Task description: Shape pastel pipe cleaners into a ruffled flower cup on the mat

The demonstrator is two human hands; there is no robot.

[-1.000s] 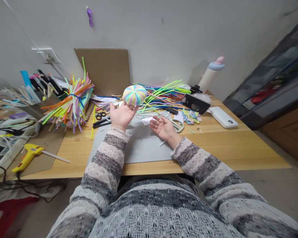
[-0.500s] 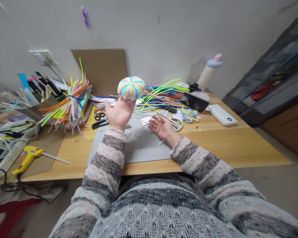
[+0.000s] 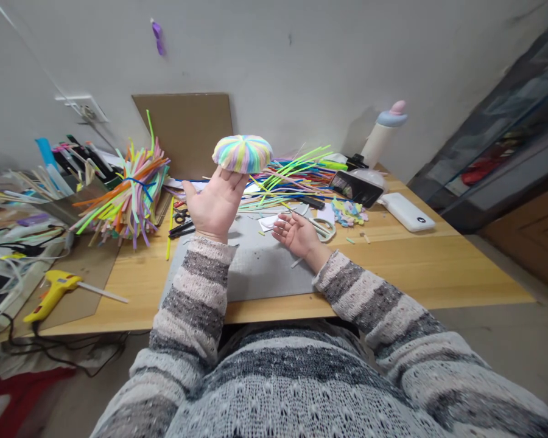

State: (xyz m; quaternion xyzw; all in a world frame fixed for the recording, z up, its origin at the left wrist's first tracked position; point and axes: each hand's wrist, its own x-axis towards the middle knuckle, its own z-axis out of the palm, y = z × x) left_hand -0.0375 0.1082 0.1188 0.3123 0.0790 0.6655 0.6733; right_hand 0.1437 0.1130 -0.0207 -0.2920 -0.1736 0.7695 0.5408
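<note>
Pastel-striped dome [image 3: 242, 153] is propped aloft on raised fingers of left hand [image 3: 214, 205]; palm spread, no clamp seen, fingertips hidden beneath. Probably light, soft, easily dented; best supported from below or pinched gently at rim. Right hand [image 3: 298, 235], lower and right of grip, is held loosely apart, empty. Below grip, grey mat [image 3: 260, 271] is laid. Beyond dome, way is cluttered by heap of coloured stems [image 3: 301, 172], backed by cardboard panel [image 3: 192, 131]; left of grip, by tied bundle [image 3: 130, 185].

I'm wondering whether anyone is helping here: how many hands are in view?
2, both one person's: the left hand, holding up the striped dome, and the right hand, palm up over the gray mat.
</note>
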